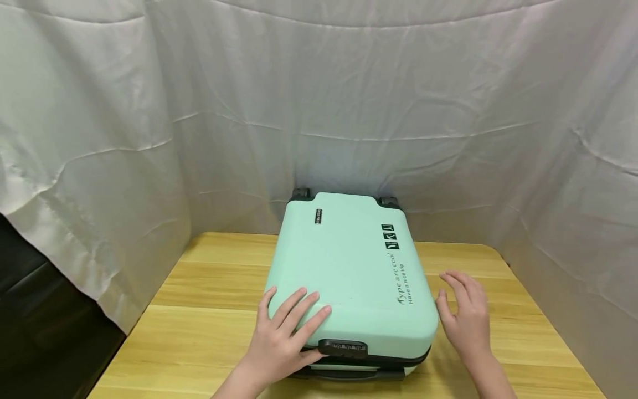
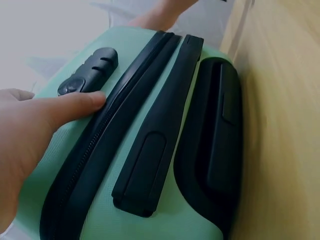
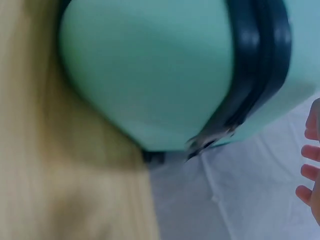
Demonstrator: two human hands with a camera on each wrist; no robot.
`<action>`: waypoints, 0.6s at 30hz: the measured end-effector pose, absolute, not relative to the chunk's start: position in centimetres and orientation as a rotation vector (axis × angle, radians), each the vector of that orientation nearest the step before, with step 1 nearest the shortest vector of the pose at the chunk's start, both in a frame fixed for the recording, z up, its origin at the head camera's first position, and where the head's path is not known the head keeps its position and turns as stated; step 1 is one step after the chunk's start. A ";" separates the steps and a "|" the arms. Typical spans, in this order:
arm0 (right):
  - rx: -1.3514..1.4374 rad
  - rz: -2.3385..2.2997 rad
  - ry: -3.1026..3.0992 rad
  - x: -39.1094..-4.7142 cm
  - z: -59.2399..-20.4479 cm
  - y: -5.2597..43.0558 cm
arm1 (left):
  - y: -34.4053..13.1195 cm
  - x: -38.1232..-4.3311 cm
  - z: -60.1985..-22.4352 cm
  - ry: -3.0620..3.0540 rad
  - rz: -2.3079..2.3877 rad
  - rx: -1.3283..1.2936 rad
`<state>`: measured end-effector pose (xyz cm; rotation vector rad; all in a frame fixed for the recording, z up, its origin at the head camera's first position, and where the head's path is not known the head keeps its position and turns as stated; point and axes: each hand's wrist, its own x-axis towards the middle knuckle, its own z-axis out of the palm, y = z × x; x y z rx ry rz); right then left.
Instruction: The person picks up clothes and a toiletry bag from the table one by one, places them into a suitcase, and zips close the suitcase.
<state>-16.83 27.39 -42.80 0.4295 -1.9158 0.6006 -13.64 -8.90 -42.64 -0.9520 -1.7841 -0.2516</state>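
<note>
A mint-green hard-shell suitcase (image 1: 344,260) lies flat on the wooden table, wheels at the far end. My left hand (image 1: 281,338) rests on its near left corner, fingers spread over the lid. Its thumb touches the near side by the black combination lock (image 1: 343,348), along the zipper (image 2: 107,117). Below the zipper are a black carry handle (image 2: 155,135) and a dark recessed fitting (image 2: 210,135). Beside the suitcase's right side, my right hand (image 1: 466,316) is held with fingers loosely bent and nothing in them. Zipper pulls (image 3: 212,140) hang on that side in the right wrist view.
The wooden table (image 1: 214,293) extends to both sides of the suitcase. A pale grey curtain (image 1: 379,111) encloses the back and sides, close behind the wheels (image 1: 301,193). Something black (image 1: 45,310) stands at the lower left, beyond the table edge.
</note>
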 end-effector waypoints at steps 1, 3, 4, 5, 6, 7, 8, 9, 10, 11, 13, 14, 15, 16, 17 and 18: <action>0.427 0.595 -1.927 -17.0 -43.2 27.6 | -9.0 -13.8 -42.6 -1.757 -0.252 -0.955; 0.418 0.589 -1.975 -17.1 -43.9 27.9 | -9.0 -14.1 -42.5 -1.720 -0.254 -0.958; 0.412 0.582 -2.010 -17.0 -44.3 28.1 | -9.1 -14.2 -42.5 -1.709 -0.254 -0.959; 0.409 0.576 -2.053 -17.0 -44.6 28.3 | -9.1 -14.2 -42.4 -1.699 -0.259 -0.960; 0.407 0.576 -2.110 -16.9 -44.9 28.5 | -9.1 -14.3 -42.4 -1.695 -0.263 -0.962; 0.408 0.578 -2.171 -16.8 -45.2 28.7 | -9.1 -14.3 -42.4 -1.694 -0.269 -0.965; 0.414 0.581 -2.233 -16.7 -45.4 28.9 | -9.1 -14.3 -42.5 -1.696 -0.276 -0.968; 0.426 0.587 -2.292 -16.5 -45.6 29.1 | -9.1 -14.3 -42.5 -1.698 -0.282 -0.971; 0.448 0.586 -2.343 -16.5 -45.8 29.3 | -9.2 -14.3 -42.5 -1.700 -0.288 -0.974; 0.471 0.597 -2.393 -16.4 -46.0 29.4 | -9.2 -14.3 -42.5 -1.700 -0.293 -0.975; 0.517 0.651 -2.471 -16.3 -46.3 29.8 | -9.1 -14.3 -42.5 -1.697 -0.297 -0.976; 0.541 0.678 -2.495 -16.2 -46.4 30.0 | -9.1 -14.3 -42.4 -1.694 -0.296 -0.974; 0.565 0.700 -2.512 -16.2 -46.5 30.1 | -9.0 -14.3 -42.4 -1.693 -0.298 -0.973; 0.584 0.717 -2.523 -16.2 -46.6 30.3 | -9.0 -14.3 -42.4 -1.690 -0.300 -0.972; 0.601 0.735 -2.531 -16.2 -46.7 30.4 | -9.0 -14.3 -42.4 -1.685 -0.301 -0.971; 0.612 0.745 -2.536 -16.2 -46.8 30.5 | -9.0 -14.3 -42.3 -1.684 -0.303 -0.971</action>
